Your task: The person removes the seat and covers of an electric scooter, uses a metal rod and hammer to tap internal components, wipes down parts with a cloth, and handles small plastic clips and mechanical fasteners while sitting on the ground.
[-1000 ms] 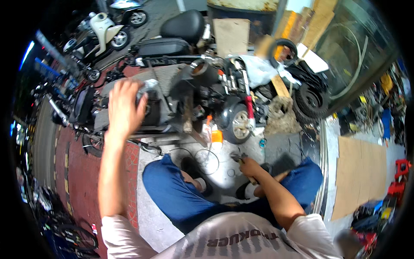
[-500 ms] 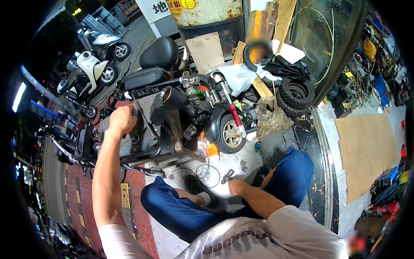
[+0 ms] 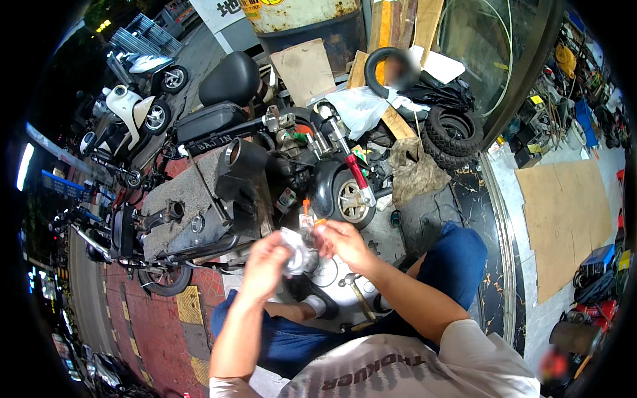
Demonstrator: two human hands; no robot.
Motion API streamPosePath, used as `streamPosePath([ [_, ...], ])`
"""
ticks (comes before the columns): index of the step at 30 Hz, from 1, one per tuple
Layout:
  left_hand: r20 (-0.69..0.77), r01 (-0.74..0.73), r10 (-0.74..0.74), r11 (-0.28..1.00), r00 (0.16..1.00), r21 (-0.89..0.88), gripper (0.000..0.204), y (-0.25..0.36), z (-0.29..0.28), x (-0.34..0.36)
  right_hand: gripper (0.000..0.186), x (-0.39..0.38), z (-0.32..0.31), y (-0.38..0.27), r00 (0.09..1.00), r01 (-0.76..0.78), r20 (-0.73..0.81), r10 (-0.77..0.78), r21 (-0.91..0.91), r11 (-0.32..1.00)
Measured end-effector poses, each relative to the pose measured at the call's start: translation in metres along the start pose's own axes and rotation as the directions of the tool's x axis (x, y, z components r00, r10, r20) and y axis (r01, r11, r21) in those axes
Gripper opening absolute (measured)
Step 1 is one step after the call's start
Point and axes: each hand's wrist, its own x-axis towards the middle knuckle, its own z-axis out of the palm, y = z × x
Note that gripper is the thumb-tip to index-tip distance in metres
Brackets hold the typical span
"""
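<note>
In the middle foreground my left hand (image 3: pixel 267 259) is closed on a shiny silvery round part (image 3: pixel 296 255), smeared by motion. Close on its right, my right hand (image 3: pixel 346 244) has its fingers bent together near that part; whether something lies between them is hidden by blur. Below my right hand, a hammer (image 3: pixel 360 300) with a pale handle rests between my feet, apart from both hands. Beyond my hands stands a small bottle with an orange tip (image 3: pixel 306 215).
At left is a bench topped with grey carpet (image 3: pixel 179 192), bearing a metal bar (image 3: pixel 211 191) and a dark metal fitting (image 3: pixel 162 216). Ahead stands a small wheel (image 3: pixel 355 202) beside a red shock absorber (image 3: pixel 356 174). Stacked tyres (image 3: pixel 454 132) and flat cardboard (image 3: pixel 564 225) lie right.
My left hand has come from the carpeted bench to the middle, now with the silvery part. My right hand has let go of the hammer and risen beside it. The view has shifted slightly.
</note>
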Motion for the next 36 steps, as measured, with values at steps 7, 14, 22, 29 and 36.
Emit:
streamPosePath([
  [7, -0.092, 0.027, -0.024, 0.999, 0.995, 0.03, 0.014, -0.06, 0.035, 0.035, 0.016, -0.016, -0.002, -0.03, 0.997, 0.063, -0.019, -0.068, -0.214, 0.975],
  [14, -0.162, -0.003, 0.033, 0.982, 0.986, 0.187, 0.007, -0.078, 0.032, 0.057, 0.014, -0.005, -0.015, -0.015, 0.994, 0.083, -0.053, -0.099, -0.248, 0.965],
  [22, -0.063, 0.014, -0.021, 0.993, 0.998, -0.116, 0.017, -0.081, 0.02, 0.055, 0.01, 0.0, -0.008, -0.028, 0.995, -0.1, -0.006, 0.1, -0.122, 0.988],
  [29, -0.136, -0.003, 0.016, 0.995, 0.991, 0.096, 0.015, -0.084, 0.023, 0.052, 0.02, -0.01, 0.002, -0.034, 0.984, 0.15, 0.047, -0.17, -0.731, 0.666],
  [36, 0.035, 0.064, -0.057, 0.965, 0.998, -0.256, 0.016, -0.074, 0.021, 0.054, 0.01, -0.008, -0.014, -0.041, 0.979, -0.194, 0.04, 0.2, -0.107, 0.975],
])
